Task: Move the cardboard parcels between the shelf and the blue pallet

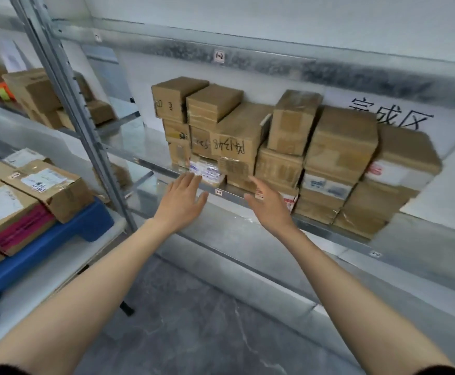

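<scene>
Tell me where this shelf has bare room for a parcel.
Bare shelf between the grey upright and the parcel stack. Rightward from there parcels are packed, stacked several high. The blue pallet has a bare corner beside its boxes.

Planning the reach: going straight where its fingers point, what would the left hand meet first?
Probably the white-labelled parcel lying lowest on the shelf; the left hand looks close, depth unclear.

The upper tag [219,56] on the upper shelf beam [275,54] reads "1-2". The lower tag [218,192] on the lower shelf beam [229,196] reads "2-2" — a third tag [375,254] further right is too blurred. The white wall sign [391,115] carries 完成区. One parcel [237,139] bears handwriting, upside down, not legible — the shipping labels [46,180] on the pallet parcels [66,198] are too small to read.
</scene>
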